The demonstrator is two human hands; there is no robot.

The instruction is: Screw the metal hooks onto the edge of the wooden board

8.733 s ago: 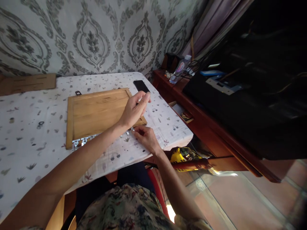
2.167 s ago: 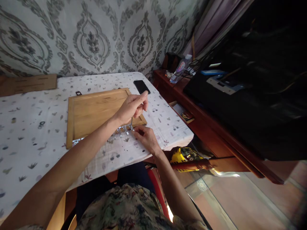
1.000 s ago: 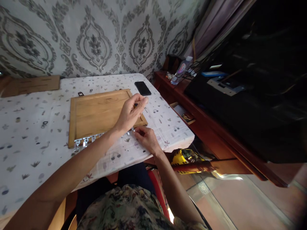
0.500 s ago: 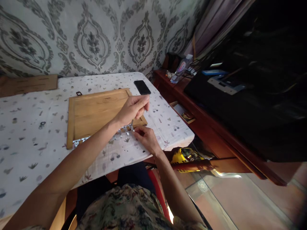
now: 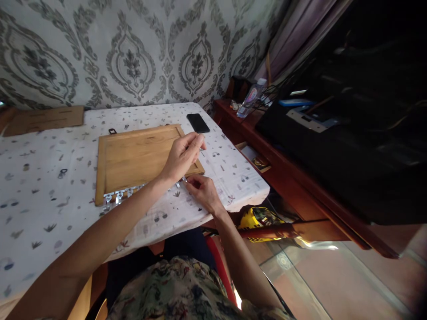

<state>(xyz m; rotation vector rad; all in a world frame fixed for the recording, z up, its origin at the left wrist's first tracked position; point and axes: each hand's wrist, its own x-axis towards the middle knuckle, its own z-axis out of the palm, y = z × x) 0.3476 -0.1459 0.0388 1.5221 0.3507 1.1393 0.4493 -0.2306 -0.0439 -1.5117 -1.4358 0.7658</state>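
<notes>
A framed wooden board (image 5: 136, 155) lies flat on the table. Along its near edge runs a metal rail with several hooks (image 5: 119, 196), partly covered by my left forearm. My left hand (image 5: 185, 155) is closed above the board's right part, around a thin metal tool whose kind I cannot make out; its shaft is mostly hidden by the hand. Just below, at the rail's right end, my right hand (image 5: 203, 191) has thumb and finger pinched at the last hook (image 5: 184, 179).
A black phone (image 5: 198, 123) lies behind the board. Flat cardboard (image 5: 46, 119) rests at the back left. To the right stands a dark red wooden desk (image 5: 287, 178) with a clear bottle (image 5: 251, 98) and an open drawer (image 5: 251, 156). A yellow bag (image 5: 256, 220) sits below the table edge.
My left hand has turned and lowered slightly, and the tool's shaft no longer shows beneath it. The left forearm has shifted, showing more hooks at left. My right hand stays at the rail's end.
</notes>
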